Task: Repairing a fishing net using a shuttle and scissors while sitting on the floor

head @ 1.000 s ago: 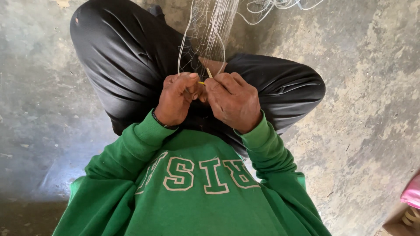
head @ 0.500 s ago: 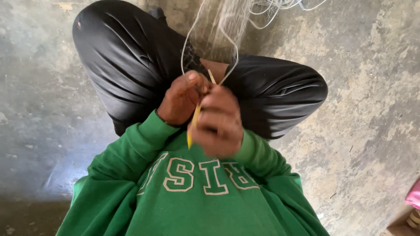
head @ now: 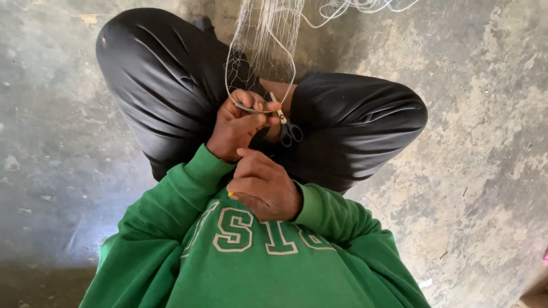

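Note:
I sit cross-legged in a green sweatshirt and black trousers. A white mesh net point(head: 268, 34) hangs down from the top onto my lap. My left hand point(head: 237, 125) pinches the net's lower edge along a thin grey flat stick point(head: 251, 108). My right hand point(head: 264, 188) is drawn back against my chest, fist closed on a yellow netting needle, of which only the tip point(head: 231, 195) shows. Small scissors with dark handles point(head: 290, 132) lie on my lap just right of the left hand.
Rough grey concrete floor point(head: 479, 142) lies all around me. More loose white cord point(head: 365, 7) trails at the top edge. A pink object point(head: 545, 256) peeks in at the right edge.
My right hand has left the net and pulled back toward my chest with the yellow needle. My left hand stays at the net's edge. The scissors have come into view.

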